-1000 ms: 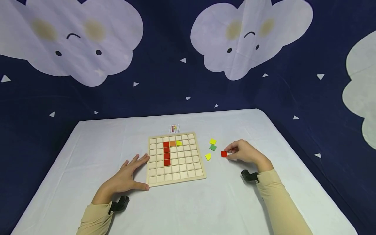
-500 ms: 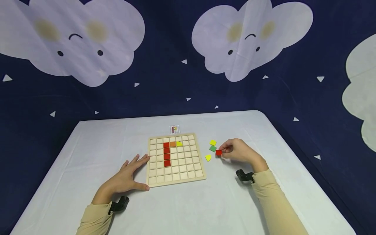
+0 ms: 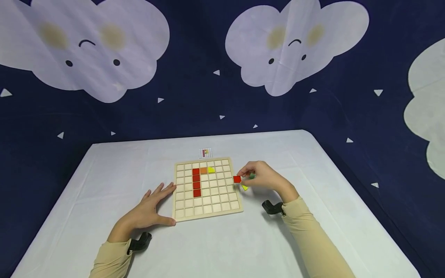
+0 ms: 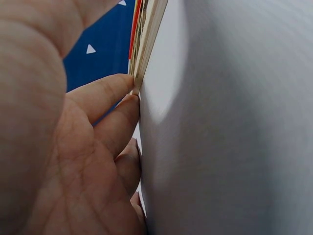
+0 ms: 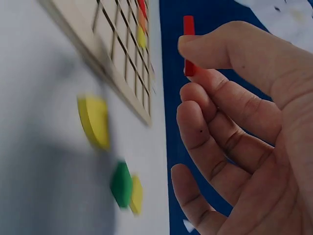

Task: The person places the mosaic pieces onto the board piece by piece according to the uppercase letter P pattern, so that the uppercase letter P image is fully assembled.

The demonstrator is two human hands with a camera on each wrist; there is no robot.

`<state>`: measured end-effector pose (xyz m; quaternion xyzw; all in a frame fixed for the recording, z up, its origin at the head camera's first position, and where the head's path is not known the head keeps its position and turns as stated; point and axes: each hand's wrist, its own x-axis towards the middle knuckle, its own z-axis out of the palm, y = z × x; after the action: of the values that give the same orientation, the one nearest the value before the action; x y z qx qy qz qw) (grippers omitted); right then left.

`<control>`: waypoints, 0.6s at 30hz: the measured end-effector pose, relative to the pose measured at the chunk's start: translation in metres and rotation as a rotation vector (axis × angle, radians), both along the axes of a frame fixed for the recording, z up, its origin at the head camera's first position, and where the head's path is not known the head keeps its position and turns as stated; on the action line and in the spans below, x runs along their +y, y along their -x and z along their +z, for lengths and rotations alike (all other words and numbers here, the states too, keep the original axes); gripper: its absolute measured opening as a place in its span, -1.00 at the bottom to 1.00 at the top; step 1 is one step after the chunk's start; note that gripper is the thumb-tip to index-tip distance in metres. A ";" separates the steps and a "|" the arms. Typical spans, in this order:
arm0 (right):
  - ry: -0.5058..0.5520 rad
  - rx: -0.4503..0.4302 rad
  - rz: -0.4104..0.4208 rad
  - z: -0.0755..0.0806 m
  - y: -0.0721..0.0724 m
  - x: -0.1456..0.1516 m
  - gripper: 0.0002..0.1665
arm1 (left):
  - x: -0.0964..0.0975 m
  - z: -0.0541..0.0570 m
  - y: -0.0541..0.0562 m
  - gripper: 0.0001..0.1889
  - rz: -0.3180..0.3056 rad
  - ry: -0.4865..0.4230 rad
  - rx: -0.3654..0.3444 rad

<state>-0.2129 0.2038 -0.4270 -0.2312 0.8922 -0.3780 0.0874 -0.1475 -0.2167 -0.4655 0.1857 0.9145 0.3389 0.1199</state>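
A wooden grid board (image 3: 218, 200) lies on the white table. Its cells hold a column of several red tiles (image 3: 196, 185), then an orange tile (image 3: 203, 170) and a yellow tile (image 3: 211, 170) along the top. My left hand (image 3: 146, 210) touches the board's left edge, fingers spread and thumb at the near corner. Between thumb and finger, my right hand (image 3: 265, 177) pinches a red square tile (image 5: 189, 49), held above the table at the board's right edge. Under that hand lie a green tile (image 5: 122, 184) and a rounded yellow tile (image 5: 94, 121), with another yellow tile (image 5: 136, 194) alongside.
A small printed pattern card (image 3: 206, 153) lies just behind the board. The white table (image 3: 121, 166) ends at a dark blue cloth (image 3: 194, 77) with clouds on it. Each wrist wears a black camera mount (image 3: 272, 207).
My right hand has carried the red tile leftward, from right of the loose tiles to the board's right edge. The left hand stays in place.
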 end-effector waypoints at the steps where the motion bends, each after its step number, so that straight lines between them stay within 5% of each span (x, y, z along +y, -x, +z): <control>1: -0.001 0.002 0.015 0.000 0.000 -0.004 -0.72 | 0.000 0.000 0.000 0.26 0.000 -0.002 0.000; 7: -0.009 0.043 0.102 -0.006 -0.001 -0.027 -0.72 | 0.000 -0.001 0.000 0.25 -0.008 -0.010 0.007; 18: -0.050 0.072 0.140 -0.005 -0.006 -0.061 -0.76 | -0.001 -0.001 0.001 0.25 -0.009 -0.006 0.013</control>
<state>-0.2071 0.1433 -0.4323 -0.3042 0.8855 -0.3401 0.0874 -0.1482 -0.2173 -0.4669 0.1923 0.9134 0.3399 0.1150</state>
